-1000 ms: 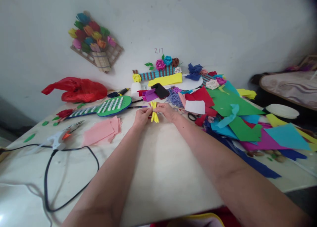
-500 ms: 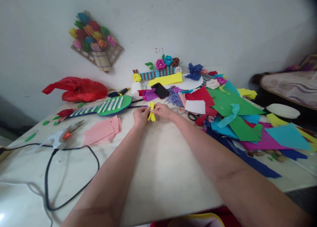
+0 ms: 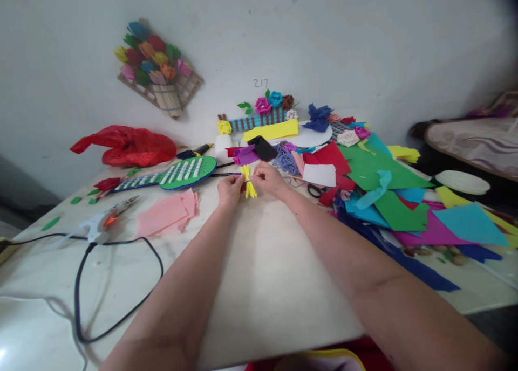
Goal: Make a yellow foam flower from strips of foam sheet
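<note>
Both my hands meet over the middle of the pale table [image 3: 259,284]. My left hand [image 3: 230,190] and my right hand [image 3: 267,179] pinch a small bundle of folded yellow paper [image 3: 248,181] at its waist, so its ends fan out above and below. The fingers of both hands are closed on it. Just behind the bundle lie a pencil [image 3: 225,174] and a purple paper piece [image 3: 245,155].
A glue gun [image 3: 101,222] with a black cord [image 3: 81,284] lies at the left beside pink paper sheets [image 3: 165,213]. A green woven paper guitar [image 3: 170,175] and a red plastic bag [image 3: 125,145] sit behind. Coloured paper sheets [image 3: 388,198], scissors [image 3: 313,190] and a phone [image 3: 263,148] crowd the right.
My hands have shifted slightly while working the yellow bundle, which has tilted and moved a little toward the back. Nothing else on the table moved.
</note>
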A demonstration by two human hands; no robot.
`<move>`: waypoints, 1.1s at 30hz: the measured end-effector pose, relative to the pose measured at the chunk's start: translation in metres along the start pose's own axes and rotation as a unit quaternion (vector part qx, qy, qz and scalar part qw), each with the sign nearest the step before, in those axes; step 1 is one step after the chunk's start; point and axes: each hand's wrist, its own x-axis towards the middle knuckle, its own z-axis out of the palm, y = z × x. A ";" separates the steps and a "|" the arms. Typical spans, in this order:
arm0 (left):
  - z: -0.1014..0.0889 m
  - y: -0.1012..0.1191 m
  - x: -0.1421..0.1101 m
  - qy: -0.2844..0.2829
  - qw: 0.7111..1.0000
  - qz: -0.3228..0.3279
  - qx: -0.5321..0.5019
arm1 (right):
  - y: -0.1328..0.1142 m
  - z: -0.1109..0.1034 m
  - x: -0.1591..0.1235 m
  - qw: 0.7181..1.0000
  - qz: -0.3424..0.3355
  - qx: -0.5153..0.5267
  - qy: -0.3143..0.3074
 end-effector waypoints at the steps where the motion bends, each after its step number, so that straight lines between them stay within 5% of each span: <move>1: 0.000 -0.002 0.000 -0.005 1.000 0.000 0.003 | -0.001 0.002 0.000 1.000 -0.006 0.013 0.012; 4: 0.001 -0.007 0.002 -0.015 0.999 0.009 0.032 | -0.003 0.007 -0.002 0.997 -0.001 0.083 0.010; 8: 0.001 -0.009 0.004 0.007 0.997 0.029 0.072 | -0.005 0.011 -0.003 0.982 0.084 0.168 -0.018; 13: 0.005 -0.001 -0.001 0.042 0.999 0.012 -0.019 | -0.003 0.012 -0.003 0.963 0.150 0.221 -0.021; 21: 0.006 0.009 -0.009 -0.035 0.982 0.008 -0.186 | 0.000 0.012 -0.001 0.961 0.163 0.225 -0.005; 33: 0.004 0.008 -0.007 -0.077 0.984 -0.013 -0.158 | -0.005 0.015 -0.003 0.938 0.216 0.270 -0.011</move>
